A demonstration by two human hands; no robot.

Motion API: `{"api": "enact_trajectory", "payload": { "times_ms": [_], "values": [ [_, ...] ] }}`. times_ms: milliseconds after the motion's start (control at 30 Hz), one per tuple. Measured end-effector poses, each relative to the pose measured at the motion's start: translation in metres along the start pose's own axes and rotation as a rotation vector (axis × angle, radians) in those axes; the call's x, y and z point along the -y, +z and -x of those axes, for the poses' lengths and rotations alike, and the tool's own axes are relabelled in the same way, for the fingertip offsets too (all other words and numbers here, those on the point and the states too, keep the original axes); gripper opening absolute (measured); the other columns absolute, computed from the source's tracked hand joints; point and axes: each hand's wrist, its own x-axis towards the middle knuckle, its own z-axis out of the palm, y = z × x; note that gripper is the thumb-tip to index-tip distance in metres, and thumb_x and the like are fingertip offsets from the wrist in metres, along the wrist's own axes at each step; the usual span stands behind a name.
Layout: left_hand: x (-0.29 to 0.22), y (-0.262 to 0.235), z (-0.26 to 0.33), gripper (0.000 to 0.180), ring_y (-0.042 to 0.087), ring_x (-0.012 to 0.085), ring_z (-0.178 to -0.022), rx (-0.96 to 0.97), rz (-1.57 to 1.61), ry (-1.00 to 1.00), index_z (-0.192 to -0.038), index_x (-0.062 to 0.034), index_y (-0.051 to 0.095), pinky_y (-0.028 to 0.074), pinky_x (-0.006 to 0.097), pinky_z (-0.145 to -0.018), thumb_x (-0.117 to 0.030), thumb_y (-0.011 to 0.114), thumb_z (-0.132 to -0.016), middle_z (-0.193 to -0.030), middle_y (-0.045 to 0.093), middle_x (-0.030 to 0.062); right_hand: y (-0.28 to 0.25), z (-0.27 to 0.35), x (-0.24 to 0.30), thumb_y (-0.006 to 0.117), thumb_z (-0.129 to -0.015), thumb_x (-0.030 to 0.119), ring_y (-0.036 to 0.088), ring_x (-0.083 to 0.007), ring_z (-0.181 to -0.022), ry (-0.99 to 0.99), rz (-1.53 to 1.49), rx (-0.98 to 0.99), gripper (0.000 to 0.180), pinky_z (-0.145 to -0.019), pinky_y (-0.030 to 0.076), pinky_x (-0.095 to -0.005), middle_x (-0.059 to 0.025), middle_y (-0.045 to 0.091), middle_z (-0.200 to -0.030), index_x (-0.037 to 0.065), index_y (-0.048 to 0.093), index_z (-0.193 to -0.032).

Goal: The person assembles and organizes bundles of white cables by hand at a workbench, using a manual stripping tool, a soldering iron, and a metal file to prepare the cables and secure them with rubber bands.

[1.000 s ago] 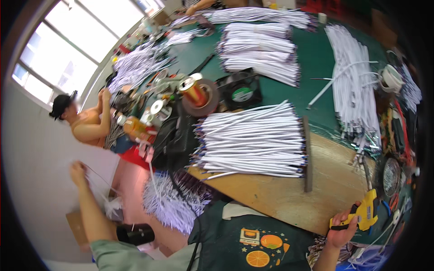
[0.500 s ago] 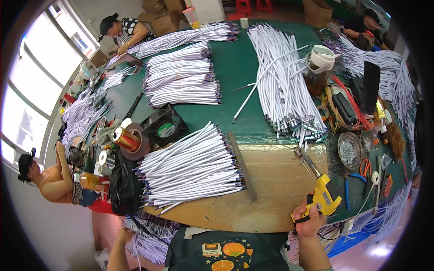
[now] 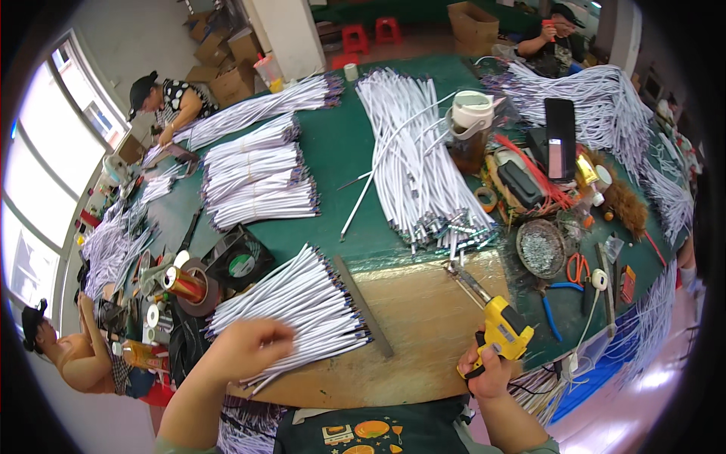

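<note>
Yellow driver up, white tubes underhand

Yellow power screwdriver (image 3: 501,327) sits low and right of centre in the frame, the right hand (image 3: 488,372) wrapped tight around its grip, fingers clenched on it, the metal bit angled toward the upper left over the bare wooden part of the surface (image 3: 423,333). Over on the lower left, the left hand (image 3: 246,346) hovers curled above the near bundle of white tubes (image 3: 291,303); whether its fingers actually grip any tube, I cannot tell. A dark flat bar (image 3: 363,305) lies just beside that bundle's right end. Further up, a big heap of white tubes (image 3: 412,166) spreads across the green mat (image 3: 340,151).
</note>
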Motion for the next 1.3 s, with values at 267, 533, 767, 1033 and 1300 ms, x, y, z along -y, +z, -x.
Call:
{"api": "enact_trajectory", "payload": {
  "times_ms": [267, 533, 767, 1033, 1300],
  "values": [
    [0.01, 0.054, -0.2, 0.04, 0.065, 0.0356, -0.091, -0.497, -0.35, 0.06, -0.113, -0.0039, 0.059, 0.051, 0.042, -0.081, -0.024, 0.071, -0.08, -0.094, 0.068, 0.017, 0.007, 0.0, 0.003, 0.064, -0.086, 0.013, 0.058, -0.0188, -0.059, -0.005, -0.031, -0.056, 0.034, -0.055, 0.048, -0.0312, -0.0088, 0.058, -0.073, -0.001, 0.051, -0.115],
    [0.049, 0.056, -0.234, 0.033, 0.067, 0.0374, -0.084, -0.276, -0.241, -0.042, -0.105, -0.0046, 0.058, 0.051, 0.044, -0.075, -0.012, 0.069, -0.075, -0.091, 0.067, 0.0225, 0.011, 0.001, 0.002, 0.061, -0.091, 0.01, 0.059, -0.0135, -0.062, 0.068, 0.099, -0.043, 0.016, -0.059, 0.049, -0.0276, -0.0038, 0.059, -0.074, 0.001, 0.054, -0.102],
    [-0.002, -0.021, -0.217, 0.036, 0.061, 0.015, -0.063, -0.155, 0.942, -0.021, -0.114, -0.0084, 0.053, 0.047, 0.027, -0.055, -0.004, 0.065, -0.081, -0.079, 0.062, 0.0046, 0.004, 0.0, 0.0, 0.063, -0.09, 0.011, 0.059, -0.0149, -0.065, 0.092, 0.074, -0.011, 0.025, -0.061, 0.049, -0.0296, -0.0061, 0.059, -0.077, 0.0, 0.052, -0.11],
    [0.006, -0.018, -0.137, 0.025, 0.058, 0.0133, -0.077, -0.565, 1.402, 0.361, -0.118, -0.0097, 0.051, 0.049, 0.026, -0.065, -0.008, 0.058, -0.094, -0.091, 0.059, 0.0022, 0.008, 0.001, 0.006, 0.062, -0.092, 0.012, 0.059, -0.0118, -0.065, 0.041, 0.066, 0.008, 0.021, -0.06, 0.049, -0.0258, -0.003, 0.059, -0.076, 0.002, 0.054, -0.108],
    [0.004, 0.11, -0.053, 0.02, 0.059, 0.0136, -0.059, 0.011, 0.893, -0.197, -0.102, -0.0009, 0.056, 0.049, 0.025, -0.052, -0.001, 0.065, -0.085, -0.077, 0.061, 0.0064, 0.006, -0.001, 0.005, 0.062, -0.09, 0.01, 0.059, -0.0181, -0.065, 0.085, 0.081, 0.0, 0.028, -0.061, 0.05, -0.0328, -0.0089, 0.06, -0.078, 0.0, 0.05, -0.114]
  ]
}}
